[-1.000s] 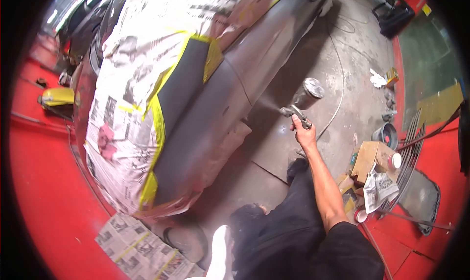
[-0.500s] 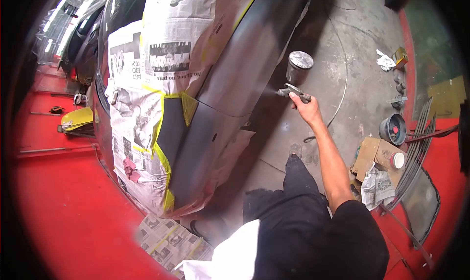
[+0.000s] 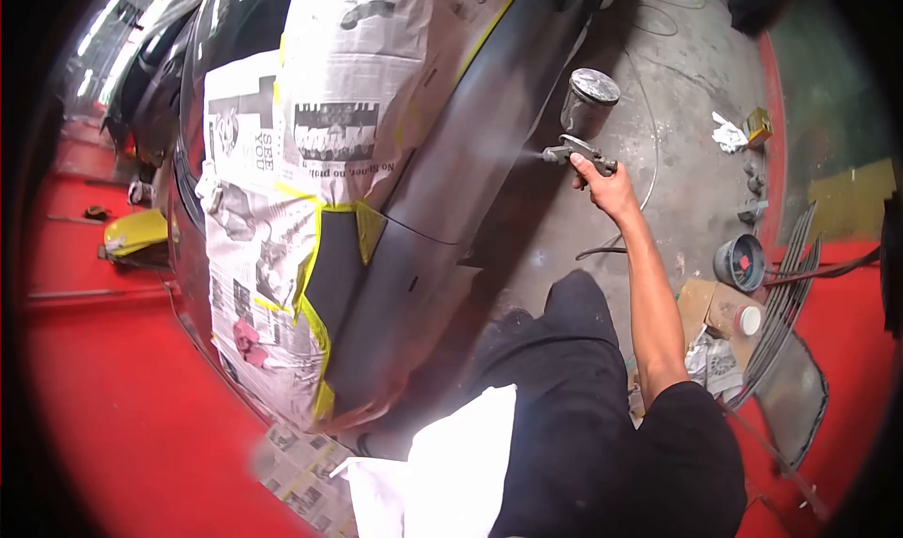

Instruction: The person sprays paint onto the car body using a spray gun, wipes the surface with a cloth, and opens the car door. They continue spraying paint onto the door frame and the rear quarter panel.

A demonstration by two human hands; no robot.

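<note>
My right hand (image 3: 609,185) is wrapped round the grip of a paint spray gun (image 3: 576,150), with a round metal cup (image 3: 593,103) on top of it. A pale mist leaves the nozzle toward the dark grey side panel (image 3: 435,209) of a car. The nozzle stays apart from the panel. Newspaper sheets (image 3: 362,58) and yellow masking tape (image 3: 324,336) cover the car's neighbouring parts. A white cloth or sheet (image 3: 461,472) hangs at the bottom of the view, near my body. My left hand does not show.
A hose (image 3: 649,115) trails over the grey concrete floor (image 3: 701,77). To the right are a dark round bucket (image 3: 739,263), a cardboard box (image 3: 696,305), a white-lidded pot (image 3: 748,321) and several thin rods (image 3: 788,298). Newspaper (image 3: 301,482) lies on the red floor (image 3: 141,397).
My right hand and the spray gun have shifted slightly right, with the cup higher in view. Mist at the nozzle shows more strongly. My knee has come up and the whole view has shifted a little.
</note>
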